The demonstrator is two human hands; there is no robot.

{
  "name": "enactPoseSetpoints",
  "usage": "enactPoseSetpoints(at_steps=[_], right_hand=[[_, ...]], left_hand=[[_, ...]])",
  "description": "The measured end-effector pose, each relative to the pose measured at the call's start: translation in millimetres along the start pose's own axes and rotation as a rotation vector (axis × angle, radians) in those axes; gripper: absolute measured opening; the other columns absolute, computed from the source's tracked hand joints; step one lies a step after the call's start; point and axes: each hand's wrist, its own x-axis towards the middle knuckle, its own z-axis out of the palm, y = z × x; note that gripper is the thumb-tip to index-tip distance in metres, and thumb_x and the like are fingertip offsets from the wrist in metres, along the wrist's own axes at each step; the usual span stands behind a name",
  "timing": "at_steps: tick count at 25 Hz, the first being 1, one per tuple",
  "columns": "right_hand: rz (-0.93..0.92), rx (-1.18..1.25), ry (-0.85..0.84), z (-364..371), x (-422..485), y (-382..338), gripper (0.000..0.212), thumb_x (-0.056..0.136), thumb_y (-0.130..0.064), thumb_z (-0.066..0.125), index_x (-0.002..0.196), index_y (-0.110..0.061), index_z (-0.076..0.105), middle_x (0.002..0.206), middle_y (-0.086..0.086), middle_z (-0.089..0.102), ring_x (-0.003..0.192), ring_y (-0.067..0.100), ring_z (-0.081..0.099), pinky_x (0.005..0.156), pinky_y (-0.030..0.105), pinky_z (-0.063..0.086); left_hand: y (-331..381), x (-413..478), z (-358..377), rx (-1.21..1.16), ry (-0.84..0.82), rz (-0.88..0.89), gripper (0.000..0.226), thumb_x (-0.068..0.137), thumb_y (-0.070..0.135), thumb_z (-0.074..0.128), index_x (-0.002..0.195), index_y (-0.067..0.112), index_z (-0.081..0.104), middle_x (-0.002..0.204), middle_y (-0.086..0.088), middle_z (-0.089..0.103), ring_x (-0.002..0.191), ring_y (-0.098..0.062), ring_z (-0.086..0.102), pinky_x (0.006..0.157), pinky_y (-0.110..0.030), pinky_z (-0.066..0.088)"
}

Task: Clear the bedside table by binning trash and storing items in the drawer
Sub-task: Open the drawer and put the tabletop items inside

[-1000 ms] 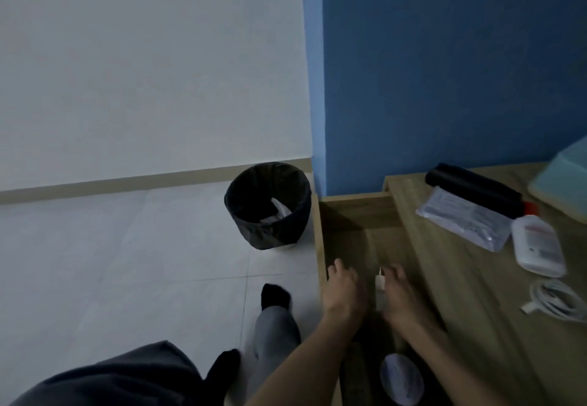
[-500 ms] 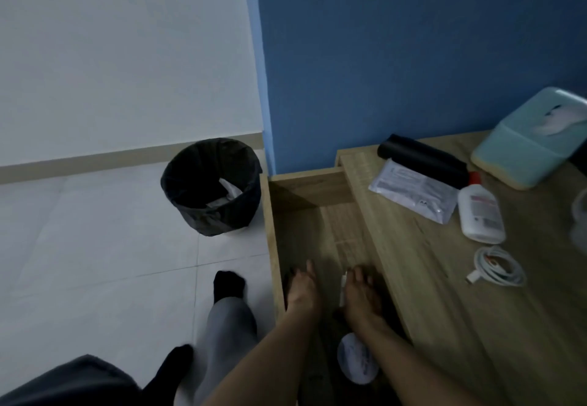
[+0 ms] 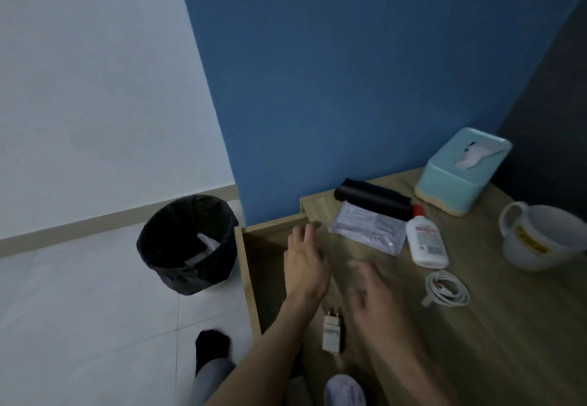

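Right now both hands hover empty where the open drawer (image 3: 251,278) meets the desk (image 3: 508,342). The left hand (image 3: 305,262) has its fingers loosely spread above the drawer. The right hand (image 3: 378,294) is blurred over the desk's left edge, and its fingers also seem spread, holding nothing. The white charger plug (image 3: 331,331) lies in the drawer.

Not yet stored are the coiled cable (image 3: 446,288), lotion bottle (image 3: 425,242), plastic packet (image 3: 368,231) and black roll (image 3: 371,197), all clustered toward the back-left corner. A hasty reach could snag the cable's loose loops and drag them, or roll the bottle into the mug (image 3: 540,237) near the right edge. The packet overhanging the left edge looks slippery.

The desk's front half is bare and gives room to work. The drawer has free floor toward its back. The bin (image 3: 190,278) stands on the floor, well apart from the drawer.
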Motion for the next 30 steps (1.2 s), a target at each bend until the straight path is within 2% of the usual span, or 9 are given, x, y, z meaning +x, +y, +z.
enactPoseSetpoints(at_steps=[3, 6, 9, 13, 16, 21, 24, 26, 30], right_hand=[[0.167, -0.02, 0.361, -53, 29, 45, 0.041, 0.078, -0.015, 0.067, 0.116, -0.006, 0.052, 0.121, 0.018, 0.051, 0.107, 0.036, 0.054, 0.082, 0.036, 0.044], [0.47, -0.037, 0.262, -71, 58, 81, 0.065, 0.069, -0.047, 0.071, 0.105, 0.005, 0.056, 0.102, 0.025, 0.062, 0.094, 0.038, 0.059, 0.075, 0.039, 0.05], [0.533, 0.134, 0.186, -62, 67, 90, 0.057, 0.066, -0.042, 0.077, 0.095, 0.004, 0.061, 0.087, 0.017, 0.066, 0.078, 0.029, 0.062, 0.061, 0.03, 0.046], [0.54, 0.037, 0.173, -52, 60, 91, 0.046, 0.073, -0.034, 0.074, 0.102, -0.001, 0.06, 0.082, 0.008, 0.059, 0.068, 0.02, 0.056, 0.048, 0.022, 0.036], [0.568, 0.029, 0.157, -55, 57, 97, 0.041, 0.075, -0.024, 0.073, 0.103, 0.0, 0.059, 0.083, 0.01, 0.06, 0.066, 0.02, 0.056, 0.047, 0.023, 0.042], [0.531, 0.043, 0.166, -57, 40, 96, 0.052, 0.075, -0.021, 0.073, 0.118, -0.003, 0.05, 0.1, 0.018, 0.065, 0.063, 0.018, 0.059, 0.045, 0.023, 0.044], [0.499, 0.1, 0.216, -56, 35, 85, 0.063, 0.073, -0.017, 0.074, 0.128, -0.006, 0.044, 0.104, 0.02, 0.064, 0.067, 0.023, 0.064, 0.049, 0.03, 0.053], [0.487, 0.134, 0.222, -57, 33, 75, 0.068, 0.072, -0.015, 0.075, 0.13, -0.006, 0.042, 0.109, 0.022, 0.062, 0.075, 0.027, 0.064, 0.054, 0.034, 0.055], [0.385, 0.144, 0.222, -47, 24, 44, 0.07, 0.07, -0.019, 0.078, 0.13, -0.009, 0.045, 0.116, 0.022, 0.06, 0.098, 0.036, 0.061, 0.072, 0.035, 0.051]], left_hand=[[31, 16, 12, 0.133, -0.227, 0.188, 0.056, 0.096, 0.016, 0.042, 0.149, 0.027, 0.026, 0.161, 0.001, 0.015, 0.149, -0.022, 0.01, 0.117, -0.046, 0.023], [41, 28, 26, 0.31, -0.482, 0.162, 0.058, 0.1, 0.019, 0.037, 0.152, 0.028, 0.013, 0.163, 0.004, -0.004, 0.15, -0.024, -0.011, 0.12, -0.05, 0.008], [39, 25, 33, 0.45, -0.535, 0.129, 0.06, 0.095, 0.017, 0.046, 0.149, 0.028, 0.023, 0.161, 0.003, 0.011, 0.149, -0.027, 0.003, 0.118, -0.052, 0.016], [47, 15, 35, 0.45, -0.327, 0.105, 0.035, 0.096, 0.031, 0.045, 0.129, 0.023, 0.054, 0.141, -0.004, 0.04, 0.136, -0.026, 0.032, 0.114, -0.046, 0.028], [43, 12, 36, 0.21, -0.214, -0.148, 0.048, 0.09, 0.049, 0.051, 0.126, 0.017, 0.055, 0.142, -0.007, 0.034, 0.132, -0.024, 0.034, 0.11, -0.042, 0.035], [30, 23, 26, -0.317, -0.164, -0.585, 0.062, 0.076, 0.019, 0.076, 0.127, 0.013, 0.042, 0.132, -0.012, 0.047, 0.117, -0.027, 0.054, 0.091, -0.033, 0.053], [22, 29, 15, -0.387, -0.168, -0.745, 0.072, 0.076, 0.015, 0.077, 0.134, 0.009, 0.035, 0.132, -0.013, 0.051, 0.118, -0.027, 0.056, 0.082, -0.028, 0.051], [12, 25, 11, -0.44, -0.199, -0.817, 0.068, 0.078, 0.017, 0.075, 0.135, 0.005, 0.039, 0.13, -0.012, 0.054, 0.112, -0.023, 0.059, 0.079, -0.025, 0.054], [-10, 1, -5, -0.815, -0.091, -1.002, 0.062, 0.078, 0.005, 0.072, 0.133, 0.006, 0.044, 0.121, -0.017, 0.058, 0.113, -0.034, 0.059, 0.087, -0.041, 0.057]])
